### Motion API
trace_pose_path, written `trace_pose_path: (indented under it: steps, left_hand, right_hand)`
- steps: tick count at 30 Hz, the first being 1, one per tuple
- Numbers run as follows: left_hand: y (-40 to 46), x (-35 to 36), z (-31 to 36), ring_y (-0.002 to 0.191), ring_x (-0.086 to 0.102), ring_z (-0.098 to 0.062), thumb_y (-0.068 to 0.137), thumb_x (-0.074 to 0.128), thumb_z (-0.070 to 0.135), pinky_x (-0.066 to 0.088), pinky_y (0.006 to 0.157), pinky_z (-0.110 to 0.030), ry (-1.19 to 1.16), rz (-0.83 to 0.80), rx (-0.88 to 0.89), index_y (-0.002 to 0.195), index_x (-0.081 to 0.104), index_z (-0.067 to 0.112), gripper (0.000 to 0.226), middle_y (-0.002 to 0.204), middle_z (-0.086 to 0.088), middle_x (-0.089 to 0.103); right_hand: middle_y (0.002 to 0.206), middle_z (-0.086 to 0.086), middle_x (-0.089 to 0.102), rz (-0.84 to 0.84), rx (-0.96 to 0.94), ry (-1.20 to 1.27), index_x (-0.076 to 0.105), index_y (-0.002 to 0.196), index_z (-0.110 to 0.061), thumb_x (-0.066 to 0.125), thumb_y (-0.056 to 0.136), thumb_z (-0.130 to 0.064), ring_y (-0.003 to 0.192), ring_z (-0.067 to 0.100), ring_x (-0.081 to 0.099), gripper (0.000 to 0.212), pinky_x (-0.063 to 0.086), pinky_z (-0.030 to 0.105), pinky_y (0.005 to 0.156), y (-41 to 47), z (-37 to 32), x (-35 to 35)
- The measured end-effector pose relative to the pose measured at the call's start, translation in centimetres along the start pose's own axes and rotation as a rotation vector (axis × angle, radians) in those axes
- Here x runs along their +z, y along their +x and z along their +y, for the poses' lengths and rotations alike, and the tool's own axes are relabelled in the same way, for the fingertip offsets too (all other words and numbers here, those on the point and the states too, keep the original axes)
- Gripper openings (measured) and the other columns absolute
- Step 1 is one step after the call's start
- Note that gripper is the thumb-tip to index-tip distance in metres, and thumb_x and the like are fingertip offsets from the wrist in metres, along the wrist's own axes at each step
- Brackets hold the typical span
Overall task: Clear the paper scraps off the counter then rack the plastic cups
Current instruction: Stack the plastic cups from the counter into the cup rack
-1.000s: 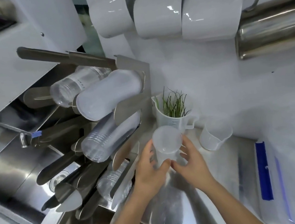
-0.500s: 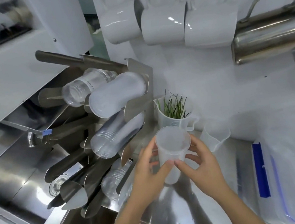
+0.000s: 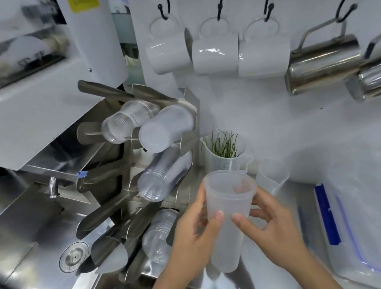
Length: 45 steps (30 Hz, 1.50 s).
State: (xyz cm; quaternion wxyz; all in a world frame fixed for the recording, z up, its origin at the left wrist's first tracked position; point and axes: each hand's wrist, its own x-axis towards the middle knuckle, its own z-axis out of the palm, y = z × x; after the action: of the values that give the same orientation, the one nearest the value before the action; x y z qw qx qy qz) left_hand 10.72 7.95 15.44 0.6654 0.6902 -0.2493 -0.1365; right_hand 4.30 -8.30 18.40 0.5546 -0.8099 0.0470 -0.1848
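Both hands hold one frosted plastic cup (image 3: pixel 229 214) upright above the stainless counter (image 3: pixel 225 281), its mouth open upward. The left hand (image 3: pixel 191 235) wraps the cup's left side, thumb (image 3: pixel 214 219) across the front wall and fingers curled behind; the right hand (image 3: pixel 273 225) meets it from the right, thumb (image 3: pixel 242 219) pressed on the front and fingers spread around the back, one fingertip showing through the translucent rim. So each hand is partly closed around the cup, neither one clenched. Whether the cup's base touches the counter cannot be told. Just to the left stands a steel cup rack (image 3: pixel 140 174) near the counter's left edge, beside the sink (image 3: pixel 39 235) with its round drain (image 3: pixel 73 256). The rack carries stacked cups lying tilted in its slots — a clear stack (image 3: pixel 129 120) and a frosted stack (image 3: pixel 166 128) at the top, another clear stack (image 3: pixel 164 174) in the middle, and one more (image 3: pixel 158 234) at the bottom. Behind the held cup, against the wall, a measuring jug with green sprigs (image 3: pixel 223 149) stands upright, with an empty measuring jug (image 3: pixel 270 177) just beside it to the right. At the counter's right edge lies a clear lidded container with a blue clip (image 3: pixel 328 216). On the wall hang three white mugs (image 3: pixel 215 54) on black hooks and two steel pitchers (image 3: pixel 323 63).
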Motion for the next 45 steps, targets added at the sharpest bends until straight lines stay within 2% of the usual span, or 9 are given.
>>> trace_pose_path:
  steps: [3,12,17,22,26,30,35,40,45]
  left_hand:
    - [-0.7,-0.7,0.7,0.130,0.064,-0.023,0.099,0.056,0.034,0.052,0.106,-0.049,0.025,0.003,0.009,0.152,0.041,0.039,0.056,0.138,0.002,0.068]
    - [-2.5,-3.7,2.8,0.133,0.060,-0.023,0.095,0.059,0.040,0.050,0.108,-0.054,-0.007,-0.018,0.084,0.155,0.035,0.042,0.065,0.147,0.003,0.060]
    - [-3.5,-6.6,4.7,0.127,0.064,-0.008,0.086,0.069,0.036,0.053,0.097,-0.020,0.009,-0.002,0.154,0.149,0.038,0.054,0.073,0.140,0.018,0.065]
    - [-4.0,-9.3,5.1,0.128,0.063,-0.022,0.076,0.081,0.031,0.053,0.103,-0.052,0.064,0.060,0.154,0.153,0.036,0.037,0.090,0.145,0.005,0.061]
    - [-4.5,-11.0,5.0,0.124,0.066,-0.016,0.070,0.086,0.024,0.058,0.099,-0.046,0.063,0.099,0.154,0.144,0.039,0.054,0.092,0.144,0.014,0.061]
    - [-4.2,-12.5,4.8,0.127,0.065,-0.021,0.070,0.084,0.025,0.056,0.101,-0.052,0.054,0.138,0.129,0.147,0.040,0.046,0.091,0.144,0.008,0.062]
    - [-3.7,-14.0,4.6,0.120,0.068,-0.019,0.064,0.084,0.035,0.055,0.100,-0.054,0.084,0.236,0.098,0.141,0.044,0.049,0.087,0.134,0.008,0.068]
    - [-3.4,-15.4,4.7,0.114,0.070,-0.010,0.059,0.085,0.035,0.058,0.095,-0.044,0.180,0.282,0.068,0.137,0.049,0.048,0.087,0.126,0.015,0.070]
    - [-3.5,-16.0,4.9,0.111,0.069,-0.007,0.062,0.086,0.029,0.057,0.091,-0.036,0.243,0.269,0.055,0.137,0.049,0.049,0.086,0.126,0.018,0.070]
  right_hand:
    - [0.107,-0.032,0.069,0.020,-0.031,-0.028,0.055,0.112,-0.063,0.076,0.079,-0.017,0.101,-0.003,0.066,0.060,0.052,0.009,0.080,-0.8,-1.8,0.6]
    - [0.107,-0.028,0.071,0.119,-0.082,0.028,0.058,0.112,-0.062,0.073,0.069,-0.040,0.099,0.001,0.068,0.050,0.052,0.008,0.076,-2.2,-6.2,3.2]
    - [0.106,-0.009,0.075,0.146,-0.095,0.175,0.065,0.114,-0.028,0.078,0.062,-0.038,0.097,0.012,0.072,0.054,0.057,0.018,0.076,-1.7,-7.5,5.5]
    - [0.104,-0.002,0.076,0.165,-0.106,0.264,0.062,0.094,-0.036,0.082,0.059,-0.034,0.093,0.015,0.073,0.041,0.057,0.021,0.072,-0.6,-8.5,8.6]
    - [0.109,-0.003,0.074,0.167,-0.109,0.271,0.062,0.093,-0.036,0.084,0.059,-0.041,0.096,0.014,0.072,0.041,0.058,0.023,0.071,0.0,-9.2,10.6]
    - [0.112,0.000,0.072,0.124,-0.117,0.293,0.064,0.099,-0.031,0.079,0.069,-0.030,0.099,0.015,0.071,0.033,0.058,0.023,0.072,0.7,-9.4,11.6]
    - [0.103,-0.007,0.074,0.075,-0.157,0.096,0.066,0.105,-0.031,0.067,0.085,-0.003,0.098,0.018,0.071,0.035,0.059,0.031,0.079,1.5,-9.4,11.3]
    - [0.109,-0.016,0.072,0.141,-0.268,-0.067,0.061,0.117,-0.022,0.057,0.086,-0.005,0.108,0.005,0.065,0.036,0.045,0.010,0.091,3.4,-10.0,10.2]
    - [0.128,-0.018,0.060,0.042,-0.300,-0.322,0.050,0.131,-0.024,0.050,0.094,-0.003,0.126,0.000,0.051,0.043,0.037,0.014,0.103,6.5,-10.5,9.2]
